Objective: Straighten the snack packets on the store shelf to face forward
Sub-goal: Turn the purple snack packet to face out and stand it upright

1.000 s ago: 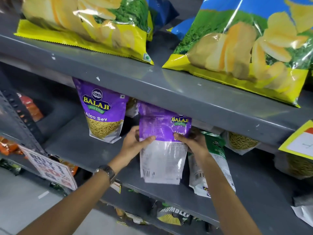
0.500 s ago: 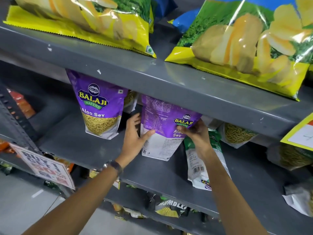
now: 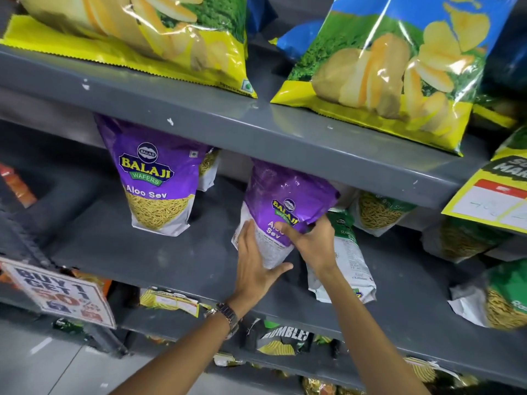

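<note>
A purple Aloo Sev packet (image 3: 282, 201) stands on the grey middle shelf (image 3: 148, 252), turned slightly, its side panel towards me. My left hand (image 3: 253, 263) cups its lower left edge and base. My right hand (image 3: 309, 238) grips its right side, thumb across the front. A second purple Aloo Sev packet (image 3: 155, 178) stands upright to the left, front facing out. A green and white packet (image 3: 345, 252) leans just behind my right hand.
Large yellow chip bags (image 3: 379, 69) lie on the upper shelf. More green sev packets (image 3: 496, 297) lie tilted at the right. A "Buy 1 Get 1" sign (image 3: 60, 292) hangs at the lower left. A yellow price tag (image 3: 490, 198) hangs at the right. Dark packets (image 3: 282, 337) fill the lower shelf.
The purple packet has been pushed back onto the shelf and turned from its white back panel towards its purple side. Both hands followed it inward.
</note>
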`<state>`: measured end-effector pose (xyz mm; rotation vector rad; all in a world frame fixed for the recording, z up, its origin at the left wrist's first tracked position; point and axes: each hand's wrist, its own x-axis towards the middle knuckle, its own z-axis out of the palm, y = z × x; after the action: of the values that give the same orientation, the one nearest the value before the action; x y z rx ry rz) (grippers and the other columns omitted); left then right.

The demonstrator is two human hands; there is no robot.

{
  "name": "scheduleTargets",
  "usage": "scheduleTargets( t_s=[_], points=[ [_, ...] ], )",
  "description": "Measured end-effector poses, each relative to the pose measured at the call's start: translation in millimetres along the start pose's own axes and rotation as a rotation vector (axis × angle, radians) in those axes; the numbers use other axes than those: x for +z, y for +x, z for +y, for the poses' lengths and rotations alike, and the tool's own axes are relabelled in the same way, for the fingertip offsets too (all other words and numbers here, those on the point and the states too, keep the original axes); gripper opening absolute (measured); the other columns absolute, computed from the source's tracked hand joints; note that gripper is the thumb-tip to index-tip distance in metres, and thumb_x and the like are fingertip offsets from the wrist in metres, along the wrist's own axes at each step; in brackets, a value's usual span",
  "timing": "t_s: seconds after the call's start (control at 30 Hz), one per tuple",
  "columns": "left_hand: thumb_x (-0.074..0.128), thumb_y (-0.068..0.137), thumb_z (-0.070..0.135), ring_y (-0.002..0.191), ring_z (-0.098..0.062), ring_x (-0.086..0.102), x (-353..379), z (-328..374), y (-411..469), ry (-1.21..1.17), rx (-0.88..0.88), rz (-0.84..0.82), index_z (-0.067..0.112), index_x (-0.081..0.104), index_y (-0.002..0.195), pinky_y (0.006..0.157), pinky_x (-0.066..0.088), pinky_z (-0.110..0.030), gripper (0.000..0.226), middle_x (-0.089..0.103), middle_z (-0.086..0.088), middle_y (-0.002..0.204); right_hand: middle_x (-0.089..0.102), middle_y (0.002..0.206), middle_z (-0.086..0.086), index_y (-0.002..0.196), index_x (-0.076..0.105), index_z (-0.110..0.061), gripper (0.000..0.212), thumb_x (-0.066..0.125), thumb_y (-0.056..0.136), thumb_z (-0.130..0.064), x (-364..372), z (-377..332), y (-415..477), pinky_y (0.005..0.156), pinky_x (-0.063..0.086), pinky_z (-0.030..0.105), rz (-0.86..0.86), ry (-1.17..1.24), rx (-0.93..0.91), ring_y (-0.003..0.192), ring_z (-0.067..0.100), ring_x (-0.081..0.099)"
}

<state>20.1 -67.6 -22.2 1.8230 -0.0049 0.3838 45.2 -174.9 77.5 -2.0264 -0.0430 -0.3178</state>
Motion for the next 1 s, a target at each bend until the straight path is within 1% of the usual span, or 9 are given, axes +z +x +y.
scheduleTargets(
  t_s=[0.1, 0.23, 0.4, 0.53, 0.63, 0.7, 0.8, 0.9, 1.0],
  points=[
    [0.083, 0.051, 0.053, 0.141, -0.015, 0.022, -1.9, -4.3, 13.6, 0.0, -0.004, 0.009, 0.017, 0.012, 0.146, 0.115, 0.03, -0.039, 0.124, 0.025, -0.005, 0.151, 0.069, 0.087, -0.007, 0.101, 0.059, -0.014, 0.053, 0.089, 0.057, -0.018, -0.6, -2.4, -10.6, 0.072, 0.052, 0.019, -0.124, 0.102, 0.016, 0.073, 0.0, 0.064],
    [0.079, 0.049, 0.051, 0.129, -0.002, 0.033, -14.2, -4.6, 33.0, -0.113, -0.023, -0.074, 0.021, 0.029, 0.14, 0.109, 0.035, -0.032, 0.108, 0.036, 0.005, 0.137, 0.067, 0.092, -0.005, 0.095, 0.058, -0.024, 0.047, 0.084, 0.062, -0.004, -15.0, -1.6, -5.5, 0.079, 0.053, 0.022, -0.332, 0.146, 0.008, 0.08, 0.003, 0.065],
    [0.068, 0.041, 0.075, 0.112, 0.007, 0.024, -42.3, -24.5, 51.3, -0.01, 0.035, -0.186, 0.014, 0.048, 0.13, 0.106, 0.024, -0.008, 0.11, 0.025, -0.005, 0.115, 0.067, 0.103, 0.02, 0.098, 0.056, -0.014, 0.046, 0.078, 0.065, 0.008, -18.8, 1.9, 23.4, 0.076, 0.056, 0.025, -0.112, 0.226, 0.044, 0.085, 0.018, 0.066],
    [0.063, 0.043, 0.083, 0.118, -0.016, 0.039, -62.0, -29.9, 65.6, 0.017, 0.019, -0.327, 0.013, 0.039, 0.14, 0.102, 0.03, -0.019, 0.121, 0.039, -0.006, 0.117, 0.061, 0.097, -0.006, 0.111, 0.045, -0.017, 0.061, 0.075, 0.066, 0.012, -11.3, 0.6, 44.0, 0.071, 0.055, 0.016, -0.093, 0.348, 0.164, 0.082, 0.004, 0.065],
    [0.07, 0.058, 0.064, 0.125, -0.014, 0.049, -77.3, -39.6, 77.7, -0.043, -0.01, -0.375, 0.019, 0.021, 0.148, 0.102, 0.039, -0.02, 0.112, 0.051, 0.0, 0.137, 0.064, 0.106, -0.005, 0.112, 0.046, -0.027, 0.065, 0.077, 0.065, 0.006, -7.2, 6.9, 51.1, 0.08, 0.054, 0.019, -0.22, 0.359, 0.195, 0.097, 0.013, 0.063],
    [0.07, 0.064, 0.061, 0.13, -0.016, 0.047, -82.4, -46.5, 79.6, -0.093, -0.05, -0.355, 0.025, 0.015, 0.149, 0.106, 0.044, -0.039, 0.107, 0.044, -0.004, 0.142, 0.066, 0.111, -0.001, 0.117, 0.049, -0.025, 0.067, 0.079, 0.064, 0.003, -3.6, 10.6, 52.0, 0.076, 0.053, 0.018, -0.234, 0.349, 0.19, 0.101, 0.014, 0.064],
    [0.062, 0.072, 0.051, 0.129, -0.023, 0.043, -77.0, -51.8, 71.7, -0.11, -0.05, -0.173, 0.023, 0.021, 0.146, 0.108, 0.04, -0.048, 0.089, 0.031, -0.005, 0.128, 0.068, 0.104, 0.006, 0.108, 0.054, -0.021, 0.058, 0.083, 0.061, -0.003, -1.0, 14.2, 49.5, 0.08, 0.053, 0.027, -0.133, 0.305, 0.183, 0.096, 0.02, 0.065],
    [0.059, 0.075, 0.048, 0.122, -0.024, 0.051, -67.5, -47.8, 60.7, -0.294, -0.112, -0.088, 0.026, 0.035, 0.133, 0.105, 0.042, -0.051, 0.067, 0.043, -0.008, 0.13, 0.067, 0.109, 0.016, 0.095, 0.056, -0.021, 0.046, 0.084, 0.062, -0.006, 1.8, 19.4, 43.5, 0.085, 0.053, 0.035, -0.066, 0.268, 0.194, 0.099, 0.028, 0.064],
    [0.072, 0.068, 0.057, 0.127, -0.02, 0.05, -62.4, -51.0, 58.8, -0.341, -0.154, -0.119, 0.044, 0.043, 0.121, 0.108, 0.041, -0.048, 0.062, 0.049, -0.006, 0.136, 0.068, 0.106, 0.016, 0.101, 0.056, -0.013, 0.048, 0.084, 0.062, -0.006, 6.4, 18.9, 34.9, 0.08, 0.055, 0.028, -0.007, 0.289, 0.184, 0.095, 0.027, 0.065]
  ],
)
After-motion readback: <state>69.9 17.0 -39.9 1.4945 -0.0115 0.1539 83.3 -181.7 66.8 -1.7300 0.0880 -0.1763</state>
